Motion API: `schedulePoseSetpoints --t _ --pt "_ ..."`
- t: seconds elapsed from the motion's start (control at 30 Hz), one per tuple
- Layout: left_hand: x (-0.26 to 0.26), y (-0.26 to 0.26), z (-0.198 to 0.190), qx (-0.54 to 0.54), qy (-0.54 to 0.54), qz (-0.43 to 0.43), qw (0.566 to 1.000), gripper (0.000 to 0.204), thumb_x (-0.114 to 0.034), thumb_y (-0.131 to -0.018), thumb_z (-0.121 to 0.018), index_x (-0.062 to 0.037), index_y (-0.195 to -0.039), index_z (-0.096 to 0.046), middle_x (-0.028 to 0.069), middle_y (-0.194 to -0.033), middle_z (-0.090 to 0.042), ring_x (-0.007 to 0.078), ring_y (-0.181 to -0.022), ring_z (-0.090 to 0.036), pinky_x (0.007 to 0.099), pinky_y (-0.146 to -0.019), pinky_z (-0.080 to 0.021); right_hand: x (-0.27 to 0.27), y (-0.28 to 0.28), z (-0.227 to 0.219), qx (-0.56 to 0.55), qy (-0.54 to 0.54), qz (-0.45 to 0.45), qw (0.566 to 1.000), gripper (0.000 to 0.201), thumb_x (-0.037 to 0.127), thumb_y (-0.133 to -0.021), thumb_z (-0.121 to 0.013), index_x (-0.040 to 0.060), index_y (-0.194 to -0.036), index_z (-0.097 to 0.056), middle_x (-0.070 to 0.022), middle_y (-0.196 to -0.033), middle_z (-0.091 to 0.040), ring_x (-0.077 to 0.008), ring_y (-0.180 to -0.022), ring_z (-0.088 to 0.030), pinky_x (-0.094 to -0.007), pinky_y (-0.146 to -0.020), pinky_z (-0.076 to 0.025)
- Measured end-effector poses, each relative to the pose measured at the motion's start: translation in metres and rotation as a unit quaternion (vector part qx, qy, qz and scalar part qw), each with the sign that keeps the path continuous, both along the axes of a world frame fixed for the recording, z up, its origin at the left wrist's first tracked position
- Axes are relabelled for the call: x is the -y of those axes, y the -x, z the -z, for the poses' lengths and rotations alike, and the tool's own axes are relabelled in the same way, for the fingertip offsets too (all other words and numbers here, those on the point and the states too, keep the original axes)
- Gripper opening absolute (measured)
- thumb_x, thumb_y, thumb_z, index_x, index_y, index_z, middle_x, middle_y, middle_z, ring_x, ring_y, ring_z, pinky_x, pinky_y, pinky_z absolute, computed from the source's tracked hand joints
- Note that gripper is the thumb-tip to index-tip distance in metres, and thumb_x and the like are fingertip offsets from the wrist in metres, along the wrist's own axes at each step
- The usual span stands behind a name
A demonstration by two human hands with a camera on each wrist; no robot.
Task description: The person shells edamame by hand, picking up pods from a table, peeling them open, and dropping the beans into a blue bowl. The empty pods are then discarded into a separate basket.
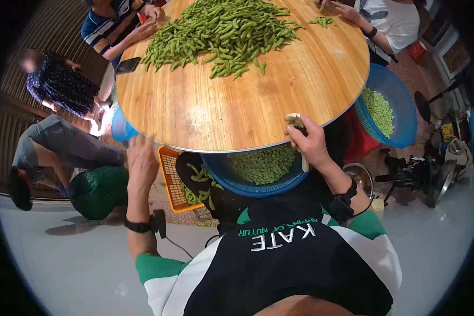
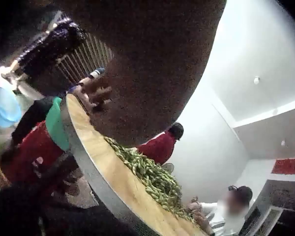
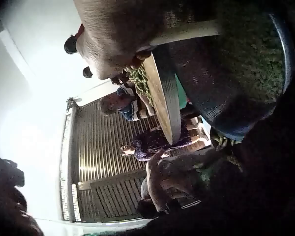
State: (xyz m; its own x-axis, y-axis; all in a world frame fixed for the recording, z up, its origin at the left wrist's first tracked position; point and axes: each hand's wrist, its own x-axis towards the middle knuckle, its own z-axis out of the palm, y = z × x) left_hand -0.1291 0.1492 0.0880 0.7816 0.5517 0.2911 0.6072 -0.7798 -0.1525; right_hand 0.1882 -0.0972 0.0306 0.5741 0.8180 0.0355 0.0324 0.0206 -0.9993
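Note:
My right hand (image 1: 312, 141) grips a brush (image 1: 305, 162) with a pale handle at the front edge of the round wooden table (image 1: 195, 116). Dark bristles show by the thumb, and the handle points down past the rim. In the right wrist view the pale handle (image 3: 187, 32) sticks out from under the hand. My left hand (image 1: 142, 158) hangs beside the table's left front edge, fingers loose and slightly blurred, holding nothing. A big heap of green bean pods (image 1: 221, 31) covers the far part of the table. Below the front edge, a blue basket (image 1: 237, 187) holds shelled beans.
An orange crate (image 1: 167, 174) with pods stands under the left hand. Another blue basket (image 1: 405, 116) of beans is at the right. A phone (image 1: 127, 65) lies at the table's left edge. Two people sit across the table; another person (image 1: 63, 84) is at the left.

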Motion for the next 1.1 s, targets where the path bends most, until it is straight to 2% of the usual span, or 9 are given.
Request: schedulePoseSetpoints --t 0.1,0.23,0.4,0.47,0.57,0.67,0.83,0.97,1.1 --pt "-0.004 -0.08 -0.007 0.124 0.215 0.122 0.961 0.041 -0.006 -0.081 -0.06 -0.008 -0.122 -0.055 0.019 -0.111 -0.058 0.0367 -0.105 -0.053 0.0432 -0.088 -0.044 -0.009 -0.015 0.003 -0.056 -0.009 -0.019 0.998 0.02 0.01 -0.089 -0.058 0.0003 -0.107 -0.057 -0.0013 -0.078 -0.059 -0.0048 -0.054 -0.049 -0.02 -0.049 -0.04" --pt "-0.056 -0.216 0.023 0.243 0.159 0.232 0.928 0.036 -0.019 -0.086 -0.064 -0.0078 -0.119 -0.057 0.018 -0.115 -0.058 0.0371 -0.105 -0.054 0.0403 -0.09 -0.044 -0.012 -0.013 0.008 -0.024 -0.002 -0.012 1.0 0.017 0.009 -0.088 -0.058 0.0003 -0.103 -0.058 0.0006 -0.073 -0.058 -0.0045 -0.054 -0.049 -0.0202 -0.048 -0.039" --pt "-0.084 -0.32 0.036 0.279 0.048 0.074 0.956 0.059 -0.045 -0.076 -0.069 -0.0094 -0.121 -0.053 0.0193 -0.111 -0.056 0.041 -0.102 -0.055 0.0494 -0.082 -0.047 -0.011 -0.012 0.006 -0.012 0.022 0.015 1.0 0.019 0.008 -0.086 -0.059 -0.0003 -0.104 -0.059 -0.0001 -0.073 -0.06 -0.0048 -0.055 -0.051 -0.0207 -0.05 -0.041" --pt "-0.081 -0.338 0.038 0.274 0.109 0.048 0.954 0.063 -0.048 -0.075 -0.069 -0.0101 -0.122 -0.052 0.0205 -0.112 -0.054 0.0417 -0.101 -0.056 0.0502 -0.082 -0.047 -0.01 -0.011 0.003 0.007 0.025 0.016 1.0 0.019 0.008 -0.086 -0.06 -0.0007 -0.103 -0.06 -0.0019 -0.075 -0.061 -0.0058 -0.059 -0.053 -0.0223 -0.053 -0.043" --pt "-0.072 -0.333 0.044 0.24 0.184 0.027 0.953 0.066 -0.047 -0.071 -0.071 -0.0129 -0.124 -0.05 0.0248 -0.114 -0.048 0.0437 -0.099 -0.056 0.0521 -0.082 -0.046 -0.01 -0.013 0.006 0.016 0.02 0.018 0.999 0.018 0.008 -0.086 -0.06 -0.0016 -0.102 -0.06 -0.003 -0.076 -0.061 -0.0069 -0.066 -0.056 -0.0229 -0.059 -0.046" --pt "-0.066 -0.311 0.048 0.224 0.188 0.125 0.948 0.052 -0.03 -0.074 -0.071 -0.0117 -0.12 -0.054 0.0207 -0.107 -0.048 0.0406 -0.096 -0.056 0.0455 -0.08 -0.048 -0.01 -0.013 0.006 0.03 0.022 -0.002 0.999 0.019 0.008 -0.086 -0.061 -0.002 -0.102 -0.059 -0.0038 -0.078 -0.062 -0.0072 -0.069 -0.056 -0.0231 -0.062 -0.046" --pt "-0.024 -0.248 0.041 0.105 0.217 0.159 0.957 0.045 -0.027 -0.072 -0.069 -0.0149 -0.113 -0.058 0.0177 -0.111 -0.05 0.0384 -0.099 -0.055 0.0488 -0.082 -0.047 -0.009 -0.016 0.003 0.009 0.022 -0.014 1.0 0.02 0.009 -0.085 -0.062 -0.0022 -0.102 -0.06 -0.0037 -0.078 -0.061 -0.0078 -0.071 -0.056 -0.0239 -0.064 -0.046" --pt "-0.025 -0.21 0.022 0.059 0.204 0.181 0.96 0.041 -0.025 -0.072 -0.069 -0.0134 -0.11 -0.06 0.0161 -0.113 -0.05 0.0369 -0.099 -0.055 0.0477 -0.081 -0.046 -0.004 -0.018 0.0 -0.025 -0.008 -0.053 0.998 0.025 0.006 -0.089 -0.054 -0.0012 -0.114 -0.054 -0.0026 -0.08 -0.06 -0.0035 -0.054 -0.048 -0.018 -0.046 -0.038" --pt "-0.009 -0.196 -0.012 0.214 0.144 0.201 0.945 0.017 -0.012 -0.076 -0.068 -0.0044 -0.091 -0.065 0.0147 -0.098 -0.059 0.0335 -0.091 -0.059 0.0399 -0.073 -0.048 0.005 -0.022 0.001 -0.153 -0.011 -0.079 0.985 0.035 0.012 -0.092 -0.05 -0.0023 -0.124 -0.05 -0.005 -0.08 -0.06 -0.0049 -0.054 -0.048 -0.0188 -0.048 -0.039"
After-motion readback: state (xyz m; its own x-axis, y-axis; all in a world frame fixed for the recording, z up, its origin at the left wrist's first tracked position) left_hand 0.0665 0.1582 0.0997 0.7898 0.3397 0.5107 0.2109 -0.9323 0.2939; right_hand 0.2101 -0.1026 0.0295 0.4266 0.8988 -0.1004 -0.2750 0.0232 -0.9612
